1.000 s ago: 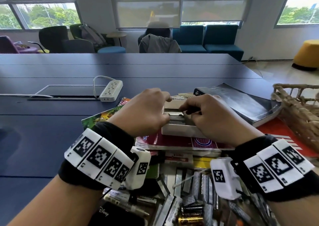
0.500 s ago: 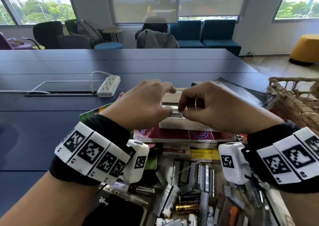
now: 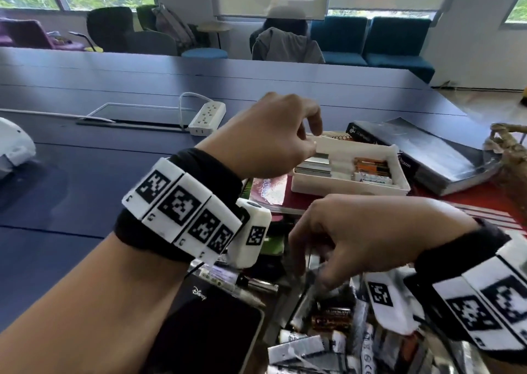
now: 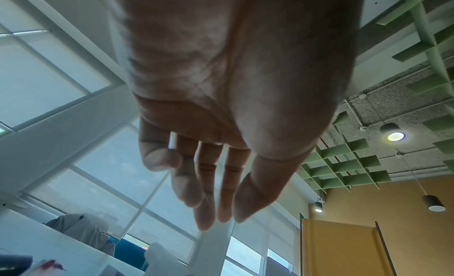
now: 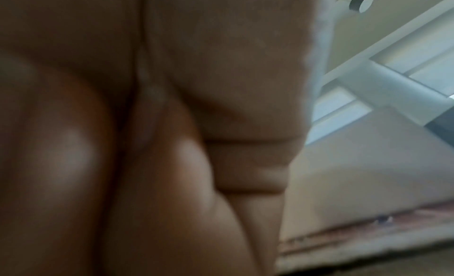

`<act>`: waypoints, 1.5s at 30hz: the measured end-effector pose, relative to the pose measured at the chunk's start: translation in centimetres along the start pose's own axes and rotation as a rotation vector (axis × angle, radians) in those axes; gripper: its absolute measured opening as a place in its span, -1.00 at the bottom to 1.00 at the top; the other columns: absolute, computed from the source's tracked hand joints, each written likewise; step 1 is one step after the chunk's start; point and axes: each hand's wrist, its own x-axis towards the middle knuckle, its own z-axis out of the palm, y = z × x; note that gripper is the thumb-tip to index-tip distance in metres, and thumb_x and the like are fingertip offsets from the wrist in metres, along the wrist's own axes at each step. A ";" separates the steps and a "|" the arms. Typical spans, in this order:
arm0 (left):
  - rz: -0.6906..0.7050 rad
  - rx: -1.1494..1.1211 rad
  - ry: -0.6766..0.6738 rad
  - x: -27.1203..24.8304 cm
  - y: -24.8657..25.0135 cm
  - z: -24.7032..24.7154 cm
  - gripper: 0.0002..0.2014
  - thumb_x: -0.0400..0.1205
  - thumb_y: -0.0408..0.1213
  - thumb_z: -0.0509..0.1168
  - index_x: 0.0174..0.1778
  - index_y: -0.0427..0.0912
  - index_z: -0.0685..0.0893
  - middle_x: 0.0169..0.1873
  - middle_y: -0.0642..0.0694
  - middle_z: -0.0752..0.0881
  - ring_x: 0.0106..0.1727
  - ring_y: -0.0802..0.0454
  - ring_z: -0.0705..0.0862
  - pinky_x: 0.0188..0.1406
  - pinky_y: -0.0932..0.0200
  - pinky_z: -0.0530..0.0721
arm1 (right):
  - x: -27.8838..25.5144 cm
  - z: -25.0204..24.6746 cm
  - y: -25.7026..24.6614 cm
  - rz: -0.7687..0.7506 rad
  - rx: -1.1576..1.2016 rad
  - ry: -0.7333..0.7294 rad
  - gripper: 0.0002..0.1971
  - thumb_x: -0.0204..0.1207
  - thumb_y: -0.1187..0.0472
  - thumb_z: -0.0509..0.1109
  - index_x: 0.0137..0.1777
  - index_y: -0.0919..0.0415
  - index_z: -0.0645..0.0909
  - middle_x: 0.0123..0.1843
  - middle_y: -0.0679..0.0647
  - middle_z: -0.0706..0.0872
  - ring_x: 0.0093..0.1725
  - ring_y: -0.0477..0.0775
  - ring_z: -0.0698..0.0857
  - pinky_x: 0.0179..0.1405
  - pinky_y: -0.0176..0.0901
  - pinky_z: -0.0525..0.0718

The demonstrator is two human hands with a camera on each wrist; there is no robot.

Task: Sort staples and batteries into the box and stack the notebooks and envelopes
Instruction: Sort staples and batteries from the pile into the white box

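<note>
The white box sits on a red notebook. It holds a stack of staple strips on its left and batteries on its right. My left hand hovers over the staple side, its fingers loose and holding nothing; the left wrist view shows the left hand empty. Nearer me, my right hand reaches down into the loose pile of staples and batteries. Its curled fingers pinch a tilted grey staple strip. The right wrist view is blurred, showing only curled fingers.
A thick black book lies right of the box, with a wicker basket at the far right edge. A black notebook lies under my left forearm. A white power strip sits farther back on the blue table.
Both hands were together over the box. My right hand has pulled back toward me, down into the loose pile. My left hand has lifted slightly and stays above the box.
</note>
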 end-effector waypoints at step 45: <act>0.265 -0.024 -0.975 -2.9 6.4 4.3 -0.77 0.50 0.08 0.57 -0.05 0.09 0.79 -0.16 0.17 0.81 -0.15 0.22 0.76 -0.08 0.04 0.76 | -7.4 -5.9 5.7 0.267 -0.011 0.659 -0.91 0.48 0.14 0.65 -0.18 -0.01 0.79 -0.23 -0.10 0.84 -0.31 -0.19 0.77 -0.32 -0.28 0.63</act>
